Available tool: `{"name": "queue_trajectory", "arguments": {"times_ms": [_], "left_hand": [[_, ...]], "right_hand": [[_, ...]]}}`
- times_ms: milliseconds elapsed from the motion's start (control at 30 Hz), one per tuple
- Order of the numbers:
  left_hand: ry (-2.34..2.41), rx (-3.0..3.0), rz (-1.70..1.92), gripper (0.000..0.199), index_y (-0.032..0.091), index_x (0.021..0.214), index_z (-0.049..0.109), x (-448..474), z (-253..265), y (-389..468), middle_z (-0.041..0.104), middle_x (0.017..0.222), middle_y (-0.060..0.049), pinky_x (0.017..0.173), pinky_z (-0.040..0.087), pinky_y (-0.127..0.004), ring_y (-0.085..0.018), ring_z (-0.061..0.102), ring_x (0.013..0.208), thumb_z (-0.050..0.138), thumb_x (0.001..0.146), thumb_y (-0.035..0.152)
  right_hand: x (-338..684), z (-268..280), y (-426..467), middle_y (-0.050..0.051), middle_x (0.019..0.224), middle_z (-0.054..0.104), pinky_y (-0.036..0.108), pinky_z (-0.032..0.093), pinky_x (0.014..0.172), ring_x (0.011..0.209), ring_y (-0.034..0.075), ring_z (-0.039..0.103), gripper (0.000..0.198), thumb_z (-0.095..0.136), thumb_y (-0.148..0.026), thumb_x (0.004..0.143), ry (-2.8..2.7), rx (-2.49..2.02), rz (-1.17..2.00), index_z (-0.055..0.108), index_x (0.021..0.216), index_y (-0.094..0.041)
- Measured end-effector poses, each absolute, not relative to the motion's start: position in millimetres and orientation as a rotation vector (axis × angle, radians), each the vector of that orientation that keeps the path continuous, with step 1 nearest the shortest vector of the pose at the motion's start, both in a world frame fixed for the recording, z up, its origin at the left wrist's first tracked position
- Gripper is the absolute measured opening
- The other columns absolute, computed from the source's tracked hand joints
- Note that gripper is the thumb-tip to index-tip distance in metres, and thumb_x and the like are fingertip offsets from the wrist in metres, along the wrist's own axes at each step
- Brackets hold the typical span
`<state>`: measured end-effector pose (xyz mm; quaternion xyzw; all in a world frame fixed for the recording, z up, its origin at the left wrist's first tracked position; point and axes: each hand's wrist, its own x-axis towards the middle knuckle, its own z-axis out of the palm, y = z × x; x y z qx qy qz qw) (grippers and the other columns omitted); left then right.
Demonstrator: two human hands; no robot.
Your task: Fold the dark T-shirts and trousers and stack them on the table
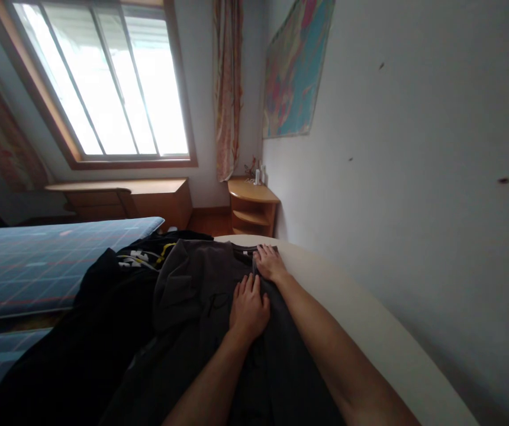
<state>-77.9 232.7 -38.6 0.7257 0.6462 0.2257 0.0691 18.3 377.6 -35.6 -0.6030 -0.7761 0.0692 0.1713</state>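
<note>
A dark grey garment (205, 278), collared like a jacket or shirt, lies spread over a cream rounded tabletop (347, 296). My left hand (250, 305) rests flat on its front, fingers stretched forward. Farther up, my right hand (270, 262) lies on the cloth beside the collar, its fingers extended near the neck opening. A small pale label shows inside the collar. To the left, a black garment (103, 313) with white and yellow markings is heaped partly beside the grey one. The lower part of the grey garment runs under my forearms.
Blue plaid mattresses or padded covers (59, 260) lie to the left. Beyond the table stand a wooden desk (161, 186) under the window (112, 83) and a corner shelf (254, 192). A white wall (405, 177) with a colourful map (294, 77) bounds the right side.
</note>
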Motion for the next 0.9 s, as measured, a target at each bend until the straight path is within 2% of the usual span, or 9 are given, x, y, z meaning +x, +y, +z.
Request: {"name": "queue_trajectory", "arguments": {"times_ms": [167,300,400,467,533,600,767,900], "left_hand": [[1.942,2.197,0.653,0.057,0.013,0.147,0.046,-78.1,-37.8,232.2,0.043,0.154,-0.013,0.121,0.025,-0.045,-0.028,0.034,0.146,0.042,0.093,0.032],[1.939,2.203,0.627,0.059,0.01,0.148,0.044,-78.4,-37.9,232.0,0.041,0.156,-0.013,0.122,0.024,-0.044,-0.028,0.033,0.147,0.042,0.094,0.032],[1.96,2.208,0.605,0.058,0.01,0.148,0.045,-78.2,-37.3,231.9,0.04,0.156,-0.013,0.121,0.025,-0.043,-0.027,0.034,0.146,0.041,0.094,0.031],[1.979,2.218,0.594,0.057,0.01,0.148,0.045,-77.8,-36.5,231.6,0.041,0.156,-0.011,0.121,0.025,-0.043,-0.026,0.034,0.146,0.04,0.094,0.03],[1.991,2.226,0.58,0.057,0.01,0.148,0.045,-77.6,-35.6,231.2,0.041,0.156,-0.011,0.121,0.026,-0.043,-0.026,0.034,0.146,0.039,0.095,0.03],[1.989,2.236,0.573,0.056,0.01,0.147,0.045,-77.7,-34.8,230.8,0.041,0.156,-0.012,0.121,0.026,-0.043,-0.026,0.035,0.146,0.04,0.095,0.03],[1.97,2.23,0.636,0.053,0.01,0.144,0.049,-78.6,-31.2,228.6,0.044,0.153,-0.015,0.119,0.029,-0.045,-0.029,0.037,0.144,0.046,0.094,0.027],[1.833,2.343,0.857,0.038,0.017,0.125,0.065,-75.0,-22.5,221.1,0.053,0.146,-0.011,0.116,0.033,-0.045,-0.028,0.045,0.135,0.054,0.089,0.019]], "right_hand": [[19.9,-40.3,389.4,0.011,0.162,0.028,0.048,0.014,0.12,0.15,0.028,0.021,0.059,0.026,-0.048,0.103,-2.238,-1.724,0.298,0.044,0.15,-0.017],[20.6,-38.7,396.4,0.014,0.161,0.031,0.054,0.015,0.119,0.149,0.032,0.022,0.059,0.031,-0.048,0.102,-2.221,-1.684,0.324,0.047,0.147,-0.015],[23.9,-36.0,398.9,0.011,0.161,0.033,0.044,0.016,0.122,0.15,0.024,0.022,0.055,0.028,-0.043,0.103,-2.211,-1.576,0.29,0.049,0.145,-0.015],[27.8,-35.2,398.9,0.007,0.162,0.03,0.034,0.015,0.122,0.15,0.015,0.019,0.052,0.022,-0.033,0.104,-2.183,-1.52,0.245,0.044,0.148,-0.016],[33.1,-36.8,397.6,0.006,0.162,0.03,0.029,0.016,0.122,0.149,0.011,0.02,0.052,0.022,-0.024,0.102,-2.156,-1.515,0.218,0.041,0.149,-0.014],[39.6,-40.9,395.1,0.009,0.16,0.034,0.03,0.018,0.121,0.148,0.014,0.025,0.052,0.03,-0.024,0.099,-2.13,-1.564,0.213,0.041,0.148,-0.012],[61.9,-51.0,384.9,0.021,0.155,0.039,0.043,0.02,0.12,0.146,0.029,0.031,0.061,0.042,-0.037,0.097,-2.006,-1.794,0.21,0.041,0.148,-0.004],[81.5,-44.5,375.6,0.016,0.144,0.055,0.036,0.026,0.117,0.138,0.026,0.044,0.052,0.051,-0.039,0.094,-2.066,-1.826,0.239,0.057,0.137,-0.011]]}}
